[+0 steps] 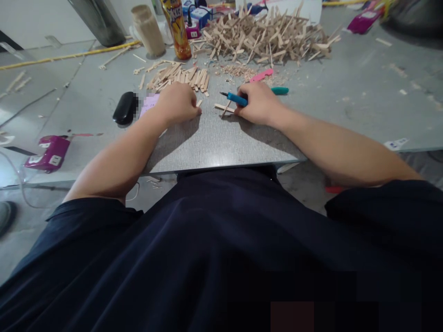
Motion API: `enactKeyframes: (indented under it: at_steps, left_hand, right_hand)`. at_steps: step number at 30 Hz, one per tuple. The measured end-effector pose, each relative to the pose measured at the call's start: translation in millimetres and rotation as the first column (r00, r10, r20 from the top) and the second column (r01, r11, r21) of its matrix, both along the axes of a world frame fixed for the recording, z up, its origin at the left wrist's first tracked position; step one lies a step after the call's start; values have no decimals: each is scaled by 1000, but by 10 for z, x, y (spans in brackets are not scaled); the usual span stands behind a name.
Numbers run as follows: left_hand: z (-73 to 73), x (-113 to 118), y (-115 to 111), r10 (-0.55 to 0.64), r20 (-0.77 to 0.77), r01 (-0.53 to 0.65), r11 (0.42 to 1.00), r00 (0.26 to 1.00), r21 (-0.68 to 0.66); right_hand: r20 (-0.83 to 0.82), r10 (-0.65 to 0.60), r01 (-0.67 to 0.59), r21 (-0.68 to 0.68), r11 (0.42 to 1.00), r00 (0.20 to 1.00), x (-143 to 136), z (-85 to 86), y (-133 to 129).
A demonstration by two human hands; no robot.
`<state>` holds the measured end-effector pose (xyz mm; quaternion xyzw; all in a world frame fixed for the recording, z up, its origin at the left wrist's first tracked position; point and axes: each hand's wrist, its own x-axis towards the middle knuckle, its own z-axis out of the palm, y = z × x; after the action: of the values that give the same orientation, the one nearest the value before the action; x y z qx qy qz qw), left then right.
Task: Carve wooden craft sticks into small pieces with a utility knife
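My left hand (178,102) is closed, thumb and finger pinching a short wooden stick (199,103) just above the table. My right hand (259,102) is wrapped round a blue pen-like tool (237,98) with a dark pointed tip facing left. Two thin wooden sticks (221,107) cross at its fingertips; whether they are gripped or only touched, I cannot tell. Past the right knuckles sticks out a teal handle (280,91), the rest of it hidden. Beyond my left hand lies a small pile of flat wooden sticks (173,76).
A large heap of wooden sticks (266,37) fills the back, with shavings (238,71) and a pink tool (262,75) before it. A drink bottle (178,32), a jar (148,32), a black case (125,108) and a purple box (51,152) stand around the grey table (214,147).
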<state>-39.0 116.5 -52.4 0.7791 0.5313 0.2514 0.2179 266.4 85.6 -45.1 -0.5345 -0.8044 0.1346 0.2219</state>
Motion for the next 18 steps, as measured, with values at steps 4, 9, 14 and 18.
enactKeyframes:
  at_steps: [4,9,14,18]
  left_hand:
    - [61,-88,17,-35,-81,31,998,996,-58]
    - [141,-123,-2,-120,-180,104,990,976,-95]
    - [264,31,-192,-364,-231,297,914,902,-277]
    - [318,251,-501,-456,-89,406,852,885,-332]
  right_hand:
    - [6,-25,25,12,1000,1000,50,-40,70]
    - [-31,-32,31,-23,999,999,73,-23,68]
    - [-68,-7,3,-65,998,998,71,48,-12]
    - [-41,-4,3,-27,1000,999,47,29,-11]
